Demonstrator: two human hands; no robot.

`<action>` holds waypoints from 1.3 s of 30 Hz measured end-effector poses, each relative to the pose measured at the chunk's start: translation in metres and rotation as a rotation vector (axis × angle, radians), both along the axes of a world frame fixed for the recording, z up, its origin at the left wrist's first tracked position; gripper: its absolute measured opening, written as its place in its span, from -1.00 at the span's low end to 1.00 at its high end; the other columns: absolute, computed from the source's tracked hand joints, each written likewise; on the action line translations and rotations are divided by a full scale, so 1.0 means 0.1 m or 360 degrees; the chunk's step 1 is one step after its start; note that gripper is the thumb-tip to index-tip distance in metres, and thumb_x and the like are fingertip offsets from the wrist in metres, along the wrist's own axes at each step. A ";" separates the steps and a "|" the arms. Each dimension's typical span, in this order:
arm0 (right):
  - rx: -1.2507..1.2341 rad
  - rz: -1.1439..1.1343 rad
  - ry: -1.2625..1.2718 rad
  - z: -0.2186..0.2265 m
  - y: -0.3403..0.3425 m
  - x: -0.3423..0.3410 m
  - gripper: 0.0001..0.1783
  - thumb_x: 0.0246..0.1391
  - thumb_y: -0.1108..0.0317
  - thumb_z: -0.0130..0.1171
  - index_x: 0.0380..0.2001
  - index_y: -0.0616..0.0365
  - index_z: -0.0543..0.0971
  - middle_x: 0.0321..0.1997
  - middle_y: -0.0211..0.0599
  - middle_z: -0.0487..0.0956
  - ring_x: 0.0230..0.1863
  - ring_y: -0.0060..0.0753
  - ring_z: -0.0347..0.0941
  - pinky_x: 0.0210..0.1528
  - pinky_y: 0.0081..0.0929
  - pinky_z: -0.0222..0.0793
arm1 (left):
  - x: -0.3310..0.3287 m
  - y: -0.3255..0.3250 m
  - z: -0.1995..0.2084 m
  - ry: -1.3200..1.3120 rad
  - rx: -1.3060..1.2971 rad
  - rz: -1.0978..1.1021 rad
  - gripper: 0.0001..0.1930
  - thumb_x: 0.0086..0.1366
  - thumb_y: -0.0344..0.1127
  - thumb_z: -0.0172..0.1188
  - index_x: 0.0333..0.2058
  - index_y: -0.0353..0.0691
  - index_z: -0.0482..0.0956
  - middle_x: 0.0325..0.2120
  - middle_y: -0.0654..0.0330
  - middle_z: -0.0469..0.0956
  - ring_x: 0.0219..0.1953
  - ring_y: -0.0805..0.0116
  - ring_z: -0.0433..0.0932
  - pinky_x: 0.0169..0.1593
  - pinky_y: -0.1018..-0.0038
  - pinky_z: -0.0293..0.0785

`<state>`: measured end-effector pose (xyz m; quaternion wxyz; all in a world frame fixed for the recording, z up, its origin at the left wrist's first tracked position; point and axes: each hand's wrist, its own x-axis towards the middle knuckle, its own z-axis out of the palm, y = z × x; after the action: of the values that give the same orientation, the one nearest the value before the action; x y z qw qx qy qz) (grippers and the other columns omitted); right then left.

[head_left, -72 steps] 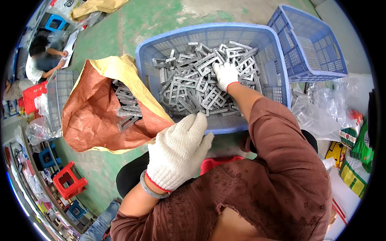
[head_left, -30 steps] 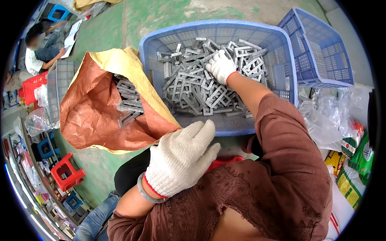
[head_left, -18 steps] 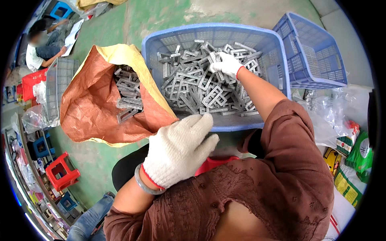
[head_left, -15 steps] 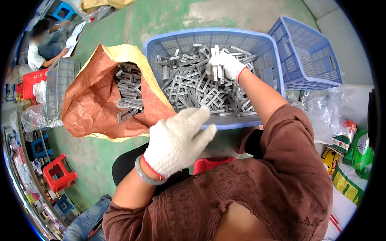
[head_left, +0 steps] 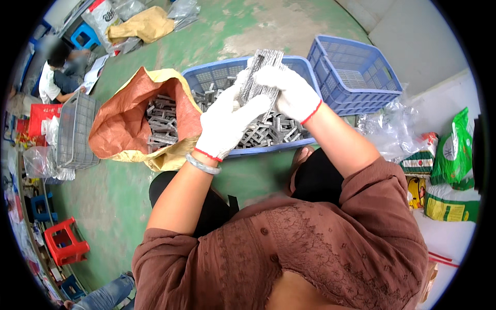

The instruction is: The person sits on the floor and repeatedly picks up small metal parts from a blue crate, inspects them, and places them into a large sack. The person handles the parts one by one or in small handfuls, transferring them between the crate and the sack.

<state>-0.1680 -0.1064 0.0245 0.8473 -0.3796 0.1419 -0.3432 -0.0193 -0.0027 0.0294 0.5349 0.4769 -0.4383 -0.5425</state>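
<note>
My left hand (head_left: 222, 124) and my right hand (head_left: 292, 90), both in white knitted gloves with red cuffs, hold a stack of grey metal frame pieces (head_left: 262, 75) between them. The stack is tilted, above the blue plastic basket (head_left: 219, 67). My left hand grips its left side, the thumb laid across the lower part; my right fingers close over its right side. Many loose pieces of the same kind (head_left: 274, 130) fill the basket beneath. At its left an orange woven sack (head_left: 116, 124) with a yellow folded rim gapes wide, with more grey metal pieces (head_left: 163, 121) inside.
Right of the basket is another blue plastic crate (head_left: 356, 98), with clear plastic bags (head_left: 387, 124) and green packages (head_left: 454, 150) nearby. A grey crate (head_left: 77, 129) and a red stool (head_left: 66, 242) are at the left. A person (head_left: 57, 77) sits at the far left.
My right hand has lifted from the basket with metal pieces. My left hand has come up and right to take hold of them too. The whole view has shifted somewhat.
</note>
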 end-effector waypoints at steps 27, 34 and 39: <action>-0.0042 -0.0196 0.0056 0.02 0.33 -0.41 -0.68 0.13 0.53 0.22 -0.02 0.27 0.56 -0.16 -0.28 0.63 -0.17 -0.44 0.57 -0.08 -0.45 0.51 | 0.02 0.09 -0.05 0.0127 -0.0348 0.0399 -0.49 0.04 -0.73 0.32 0.02 -0.50 0.44 -0.14 -0.08 0.60 -0.17 0.23 0.66 -0.10 0.40 0.65; -0.0057 -0.0206 0.0059 -0.05 0.30 -0.41 -0.64 0.13 0.52 0.19 0.03 0.30 0.53 -0.13 -0.15 0.64 -0.15 -0.29 0.61 -0.04 -0.30 0.56 | 0.04 0.07 -0.10 0.0049 -0.0455 0.0413 -0.52 0.06 -0.75 0.29 0.00 -0.49 0.47 -0.13 -0.06 0.61 -0.15 0.23 0.66 -0.09 0.40 0.65; 0.0046 -0.0154 0.0011 0.05 0.35 -0.39 -0.61 0.15 0.50 0.18 0.06 0.33 0.50 -0.10 -0.05 0.63 -0.12 -0.17 0.63 -0.02 -0.17 0.59 | 0.06 0.07 -0.14 0.0045 -0.0546 0.0399 -0.55 0.07 -0.76 0.26 -0.02 -0.48 0.49 -0.11 -0.03 0.60 -0.12 0.22 0.65 -0.05 0.37 0.66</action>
<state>-0.2070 -0.0710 0.0291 0.8347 -0.3611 0.1680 -0.3803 -0.0137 0.0042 0.0157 0.6776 0.4219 -0.4540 -0.3959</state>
